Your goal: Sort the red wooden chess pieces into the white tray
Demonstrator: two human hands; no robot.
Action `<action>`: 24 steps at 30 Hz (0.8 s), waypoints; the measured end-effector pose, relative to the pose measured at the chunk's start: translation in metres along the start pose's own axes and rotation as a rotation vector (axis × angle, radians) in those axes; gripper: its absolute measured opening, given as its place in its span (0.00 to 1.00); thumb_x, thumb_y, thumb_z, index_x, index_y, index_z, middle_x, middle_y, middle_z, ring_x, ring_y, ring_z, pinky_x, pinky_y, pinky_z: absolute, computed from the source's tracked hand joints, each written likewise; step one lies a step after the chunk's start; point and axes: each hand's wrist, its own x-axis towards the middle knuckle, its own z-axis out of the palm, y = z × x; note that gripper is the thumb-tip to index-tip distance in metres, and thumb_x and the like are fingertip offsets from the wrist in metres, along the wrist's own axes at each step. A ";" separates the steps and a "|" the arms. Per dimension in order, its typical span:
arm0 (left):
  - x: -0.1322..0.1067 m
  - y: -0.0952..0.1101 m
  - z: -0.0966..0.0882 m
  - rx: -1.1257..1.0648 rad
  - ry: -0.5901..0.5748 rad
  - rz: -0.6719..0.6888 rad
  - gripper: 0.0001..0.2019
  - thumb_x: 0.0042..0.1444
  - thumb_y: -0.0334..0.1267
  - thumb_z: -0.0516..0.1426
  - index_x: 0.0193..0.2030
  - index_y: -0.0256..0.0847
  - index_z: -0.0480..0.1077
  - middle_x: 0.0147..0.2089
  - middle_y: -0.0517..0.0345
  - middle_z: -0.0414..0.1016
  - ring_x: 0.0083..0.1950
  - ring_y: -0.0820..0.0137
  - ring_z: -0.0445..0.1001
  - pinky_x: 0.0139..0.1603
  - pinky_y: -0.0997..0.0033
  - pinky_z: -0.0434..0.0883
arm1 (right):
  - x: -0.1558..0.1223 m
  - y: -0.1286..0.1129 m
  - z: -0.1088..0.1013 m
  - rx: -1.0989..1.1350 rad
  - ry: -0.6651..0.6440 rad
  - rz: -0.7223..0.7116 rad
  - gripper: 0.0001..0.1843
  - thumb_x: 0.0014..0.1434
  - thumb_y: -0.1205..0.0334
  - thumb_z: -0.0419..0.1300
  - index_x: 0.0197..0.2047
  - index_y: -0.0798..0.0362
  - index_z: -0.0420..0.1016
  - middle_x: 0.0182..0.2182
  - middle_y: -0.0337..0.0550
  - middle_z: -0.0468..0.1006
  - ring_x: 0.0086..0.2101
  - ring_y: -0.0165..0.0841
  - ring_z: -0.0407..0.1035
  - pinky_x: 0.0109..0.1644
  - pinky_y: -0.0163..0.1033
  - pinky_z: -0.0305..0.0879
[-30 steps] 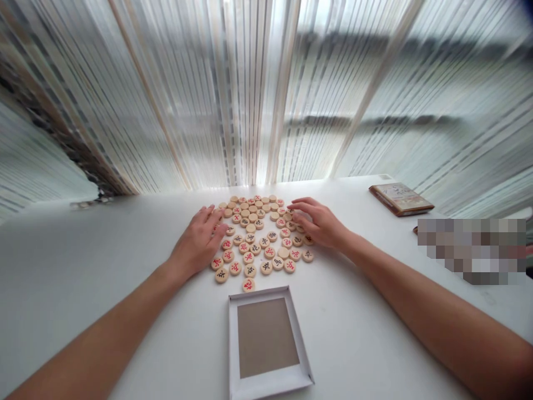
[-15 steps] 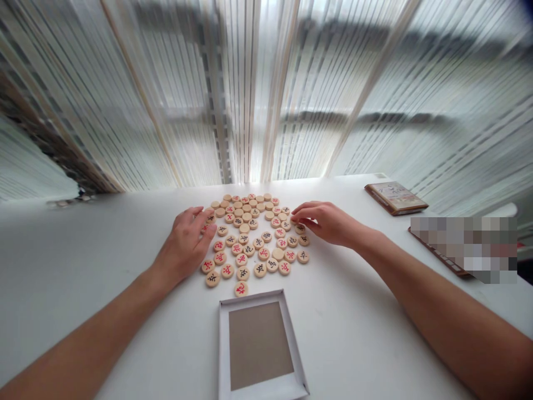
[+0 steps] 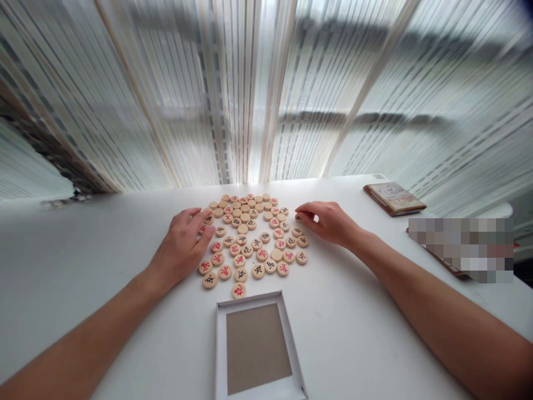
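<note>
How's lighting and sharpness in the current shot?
Head view: bright backlight through the striped curtain, its stripes smeared and fanning outward; wooden pieces clearer; tabletop shadows soft; a pixelated patch masks part of the right side.

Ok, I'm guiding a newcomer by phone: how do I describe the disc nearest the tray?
On the white table, find the shallow tray at the bottom of the picture. Just beyond its far rim, closest of all, lies a wooden disc. Unlike the black-marked neighbour right behind it, its character is red.
</note>
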 end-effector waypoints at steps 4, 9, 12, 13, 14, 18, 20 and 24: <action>0.000 0.000 0.001 0.006 0.015 0.017 0.28 0.74 0.50 0.48 0.68 0.32 0.74 0.65 0.36 0.73 0.69 0.46 0.71 0.75 0.43 0.66 | -0.001 0.009 0.009 0.094 0.076 0.099 0.13 0.70 0.57 0.60 0.46 0.53 0.86 0.37 0.46 0.90 0.33 0.38 0.82 0.40 0.40 0.76; 0.000 0.001 0.001 0.006 0.028 0.015 0.27 0.74 0.51 0.49 0.67 0.34 0.74 0.63 0.38 0.74 0.69 0.46 0.72 0.75 0.43 0.67 | -0.002 0.012 0.015 0.150 0.121 0.145 0.13 0.69 0.55 0.63 0.43 0.54 0.86 0.34 0.45 0.89 0.32 0.37 0.83 0.36 0.38 0.77; 0.000 0.001 0.001 0.001 0.031 0.010 0.27 0.74 0.50 0.49 0.67 0.35 0.74 0.64 0.38 0.73 0.68 0.46 0.72 0.74 0.42 0.67 | -0.001 0.002 0.017 0.127 0.165 0.125 0.12 0.69 0.58 0.63 0.45 0.55 0.85 0.36 0.48 0.87 0.32 0.38 0.80 0.36 0.41 0.77; 0.000 0.001 0.001 -0.002 0.035 0.011 0.26 0.74 0.50 0.50 0.67 0.35 0.74 0.64 0.38 0.73 0.68 0.46 0.72 0.73 0.42 0.68 | -0.001 -0.003 0.017 0.115 0.171 0.104 0.12 0.69 0.59 0.62 0.47 0.55 0.85 0.38 0.50 0.87 0.34 0.38 0.80 0.38 0.42 0.77; 0.000 0.002 0.001 -0.004 0.040 0.013 0.26 0.73 0.49 0.50 0.67 0.35 0.74 0.63 0.38 0.74 0.67 0.46 0.72 0.73 0.42 0.68 | 0.000 -0.009 0.018 0.100 0.166 0.073 0.12 0.70 0.59 0.62 0.49 0.55 0.86 0.42 0.51 0.86 0.37 0.39 0.80 0.40 0.43 0.78; 0.002 0.006 -0.001 -0.019 0.072 0.037 0.24 0.73 0.48 0.51 0.64 0.35 0.75 0.62 0.39 0.75 0.65 0.47 0.73 0.71 0.42 0.69 | 0.003 -0.034 0.022 0.024 0.070 -0.078 0.14 0.72 0.62 0.60 0.53 0.52 0.87 0.51 0.55 0.84 0.51 0.48 0.76 0.55 0.53 0.76; 0.002 0.009 -0.003 -0.039 0.085 0.050 0.22 0.73 0.47 0.52 0.63 0.35 0.75 0.61 0.39 0.76 0.65 0.48 0.73 0.71 0.41 0.69 | 0.004 -0.042 0.022 -0.007 0.012 -0.130 0.14 0.73 0.64 0.59 0.52 0.54 0.87 0.51 0.57 0.84 0.51 0.50 0.75 0.57 0.57 0.74; 0.001 0.013 -0.007 -0.072 0.091 0.067 0.21 0.73 0.45 0.52 0.62 0.36 0.76 0.60 0.40 0.76 0.65 0.50 0.74 0.71 0.44 0.69 | 0.001 -0.053 0.015 -0.029 -0.067 -0.196 0.12 0.73 0.65 0.60 0.45 0.55 0.87 0.44 0.56 0.85 0.45 0.48 0.77 0.51 0.53 0.76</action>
